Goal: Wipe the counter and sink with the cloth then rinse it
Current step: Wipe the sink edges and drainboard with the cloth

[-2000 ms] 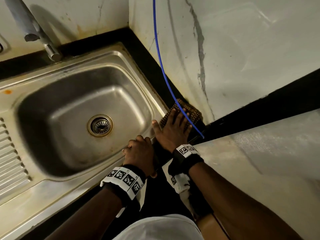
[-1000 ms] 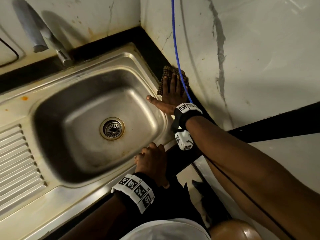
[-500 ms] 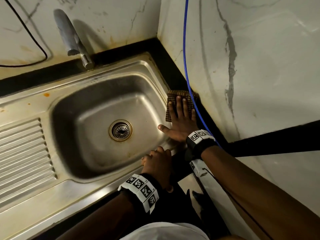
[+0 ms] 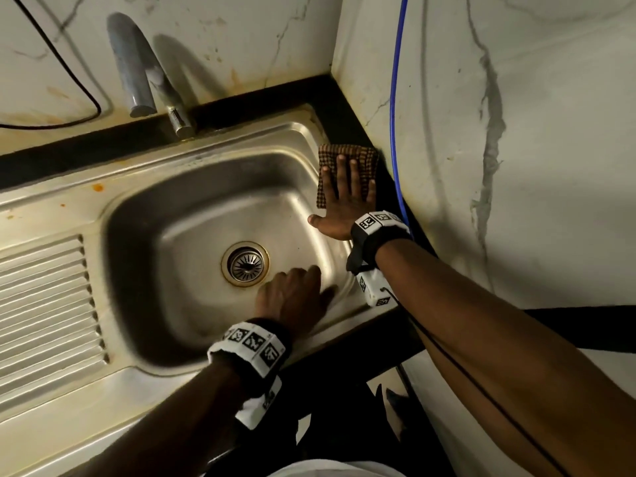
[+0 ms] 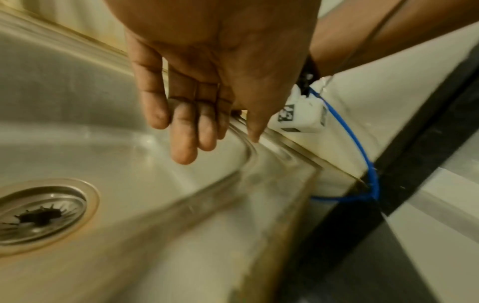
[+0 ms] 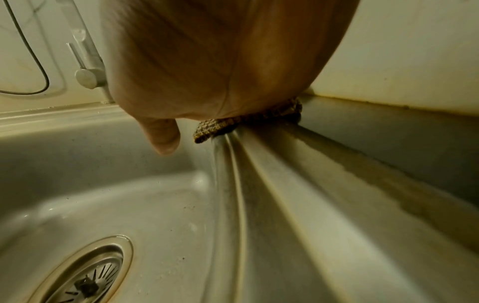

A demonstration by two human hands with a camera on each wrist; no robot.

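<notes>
Nearest, the left hand (image 4: 296, 297) hangs over the near right part of the sink (image 4: 144, 215), just this side of the drain (image 4: 245, 264). Its fingers (image 5: 182, 131) are straight and loose, close together, holding nothing; the wrist view shows the palm above the steel, and whether any fingertip touches it I cannot tell.

Further along the right rim the right hand (image 4: 344, 204) lies flat on the cloth (image 4: 361, 160) — a brown checked piece, folded, spread over the sink's right edge and reaching onto the dark table (image 4: 347, 111) strip beside the wall. The fingers (image 4: 340, 173) are straight and spread on top of it, pressing down, while the thumb (image 4: 318, 220) sticks out over the basin, off the cloth. From the wrist, the cloth's edge peeks out under the palm on the raised rim.

A blue cable (image 4: 392, 98) runs down the marbled wall just right of the cloth. Farthest back — the tap (image 4: 132, 67), standing at the rear rim, its spout over the sink's back edge.
</notes>
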